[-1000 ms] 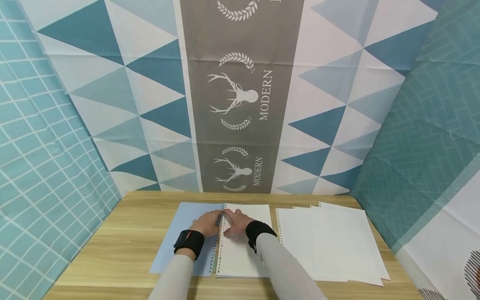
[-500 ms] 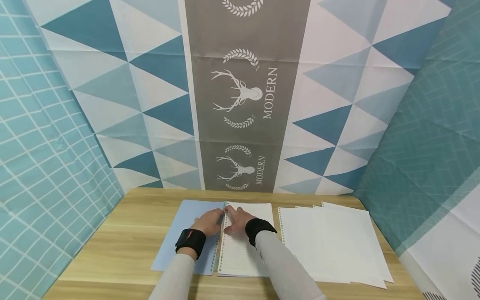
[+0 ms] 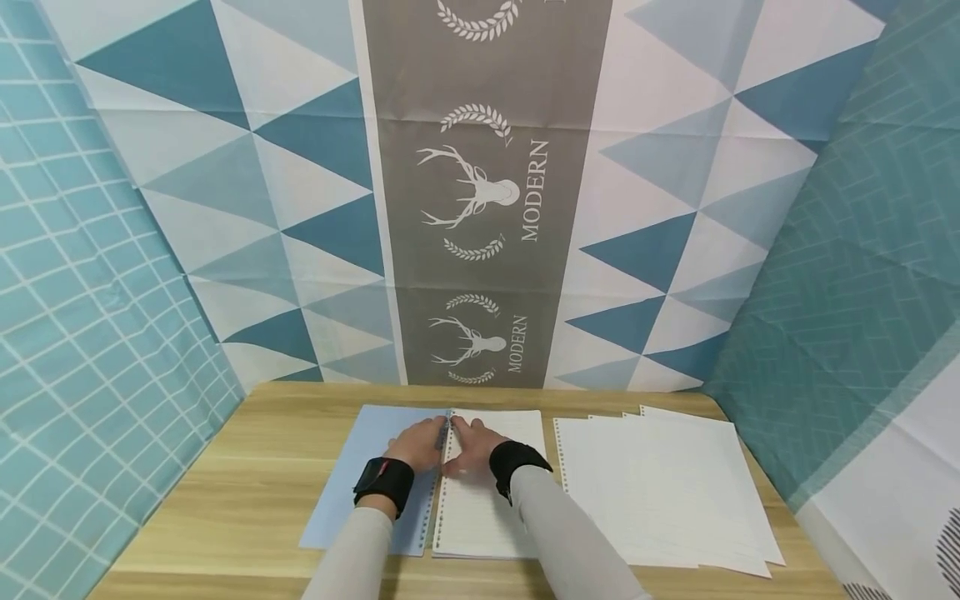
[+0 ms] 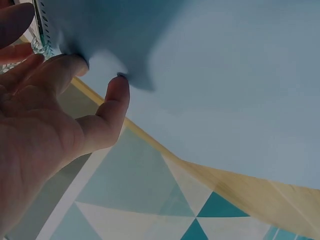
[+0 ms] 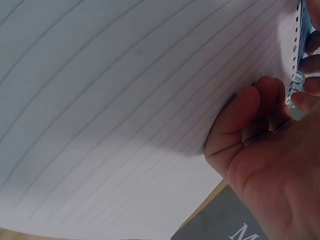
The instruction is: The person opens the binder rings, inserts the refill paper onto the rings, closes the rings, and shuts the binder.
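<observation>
A loose-leaf ring binder lies open, with a pale blue cover point(image 3: 341, 500) on the left and a stack of lined, punched paper point(image 3: 483, 521) on the right. My left hand point(image 3: 416, 446) lies over the cover's inner edge, fingertips at the upper binder rings point(image 5: 298, 82). In the left wrist view its outer fingers point(image 4: 119, 95) touch the blue cover. My right hand point(image 3: 476, 446) reaches the same rings from the paper side. Its fingers point(image 5: 240, 110) curl over the lined page, one fingertip right at a ring. The thumbs' contact is partly hidden.
Several loose punched sheets point(image 3: 675, 492) lie fanned out to the right of the binder. The wooden table point(image 3: 225, 483) stretches left of the cover. Patterned cloth walls point(image 3: 480, 250) stand behind and on both sides.
Both hands stay at the upper rings, with only small finger shifts. The head view tilts slightly and returns. The binder and the loose sheets keep their places.
</observation>
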`<state>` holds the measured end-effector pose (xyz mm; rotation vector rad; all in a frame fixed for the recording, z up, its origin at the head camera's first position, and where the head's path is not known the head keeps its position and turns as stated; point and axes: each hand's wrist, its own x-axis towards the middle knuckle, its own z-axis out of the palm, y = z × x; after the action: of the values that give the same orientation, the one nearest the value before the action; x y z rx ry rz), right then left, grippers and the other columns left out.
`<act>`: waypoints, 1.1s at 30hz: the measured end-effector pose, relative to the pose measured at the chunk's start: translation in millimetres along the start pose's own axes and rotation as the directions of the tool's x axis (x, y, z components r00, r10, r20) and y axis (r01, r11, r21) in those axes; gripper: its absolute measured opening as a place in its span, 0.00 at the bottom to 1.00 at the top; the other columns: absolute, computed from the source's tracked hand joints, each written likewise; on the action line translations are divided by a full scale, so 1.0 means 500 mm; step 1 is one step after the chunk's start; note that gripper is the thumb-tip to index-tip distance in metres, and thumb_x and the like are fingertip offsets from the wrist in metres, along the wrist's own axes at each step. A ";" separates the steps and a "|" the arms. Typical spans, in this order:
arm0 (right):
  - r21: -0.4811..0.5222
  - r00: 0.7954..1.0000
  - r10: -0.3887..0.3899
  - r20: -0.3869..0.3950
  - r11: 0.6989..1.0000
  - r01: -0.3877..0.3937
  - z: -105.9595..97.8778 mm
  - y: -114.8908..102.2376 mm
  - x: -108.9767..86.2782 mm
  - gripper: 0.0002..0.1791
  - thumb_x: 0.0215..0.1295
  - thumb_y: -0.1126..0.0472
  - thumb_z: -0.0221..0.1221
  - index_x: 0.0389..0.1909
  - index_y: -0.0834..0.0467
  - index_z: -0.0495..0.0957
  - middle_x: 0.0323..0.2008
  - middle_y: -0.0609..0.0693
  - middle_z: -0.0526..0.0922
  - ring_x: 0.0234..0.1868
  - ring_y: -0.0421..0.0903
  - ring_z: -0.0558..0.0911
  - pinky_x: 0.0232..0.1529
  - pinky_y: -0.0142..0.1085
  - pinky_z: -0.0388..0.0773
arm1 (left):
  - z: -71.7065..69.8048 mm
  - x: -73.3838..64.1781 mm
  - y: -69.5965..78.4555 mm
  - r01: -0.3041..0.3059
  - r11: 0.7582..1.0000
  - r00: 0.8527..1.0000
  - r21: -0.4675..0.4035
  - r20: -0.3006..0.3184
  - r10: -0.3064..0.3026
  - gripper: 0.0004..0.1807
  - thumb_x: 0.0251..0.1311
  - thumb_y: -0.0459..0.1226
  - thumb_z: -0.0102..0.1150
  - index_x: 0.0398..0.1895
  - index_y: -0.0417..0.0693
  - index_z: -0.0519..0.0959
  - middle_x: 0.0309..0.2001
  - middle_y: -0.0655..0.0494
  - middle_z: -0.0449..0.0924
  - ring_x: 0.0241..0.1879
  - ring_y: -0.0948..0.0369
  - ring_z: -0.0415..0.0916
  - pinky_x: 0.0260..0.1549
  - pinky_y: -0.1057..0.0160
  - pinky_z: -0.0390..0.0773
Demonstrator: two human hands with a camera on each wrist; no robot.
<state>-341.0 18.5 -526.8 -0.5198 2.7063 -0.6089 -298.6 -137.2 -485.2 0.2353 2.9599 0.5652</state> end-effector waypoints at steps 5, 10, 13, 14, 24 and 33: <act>0.023 0.999 -0.003 0.034 1.000 0.003 -0.022 -0.011 -0.020 0.53 0.56 0.34 0.68 0.79 0.40 0.53 0.69 0.61 0.67 0.66 0.56 0.75 0.65 0.50 0.75 | -0.001 -0.001 0.005 0.004 1.000 1.000 0.014 -0.009 -0.004 0.37 0.59 0.40 0.70 0.72 0.46 0.70 0.69 0.42 0.74 0.68 0.39 0.71 0.57 0.24 0.69; 0.073 0.997 0.012 0.070 0.997 -0.017 -0.048 -0.032 -0.051 0.50 0.60 0.37 0.67 0.79 0.41 0.53 0.75 0.63 0.62 0.74 0.58 0.68 0.69 0.51 0.71 | 0.000 0.002 0.008 0.015 0.999 1.000 0.043 -0.013 -0.014 0.34 0.61 0.39 0.69 0.71 0.46 0.71 0.68 0.42 0.75 0.66 0.39 0.74 0.54 0.24 0.72; 0.090 0.997 0.010 0.080 0.996 -0.018 -0.057 -0.042 -0.065 0.50 0.60 0.40 0.68 0.79 0.43 0.54 0.75 0.64 0.61 0.75 0.59 0.67 0.69 0.50 0.71 | 0.002 0.003 0.007 0.028 0.999 1.000 0.036 -0.013 -0.028 0.34 0.60 0.40 0.69 0.71 0.46 0.72 0.67 0.42 0.77 0.65 0.39 0.75 0.54 0.26 0.72; 0.093 0.997 0.007 0.079 0.996 -0.014 -0.060 -0.045 -0.069 0.50 0.61 0.41 0.68 0.80 0.43 0.53 0.75 0.65 0.61 0.74 0.59 0.68 0.68 0.50 0.71 | 0.003 0.003 0.006 0.031 0.999 0.999 0.031 -0.015 -0.030 0.35 0.60 0.41 0.70 0.71 0.45 0.72 0.66 0.42 0.77 0.65 0.39 0.75 0.54 0.26 0.73; 0.168 0.998 -0.021 0.058 0.986 0.011 -0.059 -0.038 -0.049 0.51 0.59 0.46 0.71 0.78 0.48 0.53 0.70 0.65 0.68 0.66 0.55 0.73 0.59 0.46 0.76 | 0.003 0.010 0.010 0.040 0.998 0.998 0.054 -0.052 -0.037 0.37 0.58 0.41 0.71 0.72 0.47 0.71 0.66 0.42 0.77 0.62 0.38 0.76 0.52 0.27 0.74; 0.167 0.998 0.030 0.060 0.985 -0.040 -0.056 -0.041 -0.043 0.52 0.58 0.48 0.71 0.80 0.43 0.54 0.70 0.61 0.72 0.58 0.53 0.76 0.52 0.46 0.74 | 0.015 0.033 0.043 0.080 0.971 0.988 0.224 -0.146 -0.047 0.34 0.53 0.38 0.74 0.66 0.49 0.77 0.57 0.40 0.80 0.41 0.42 0.81 0.36 0.43 0.84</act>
<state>-326.8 19.9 -488.5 -0.4384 2.5752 -0.7924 -310.7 -111.9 -485.7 0.1247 3.1547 0.2398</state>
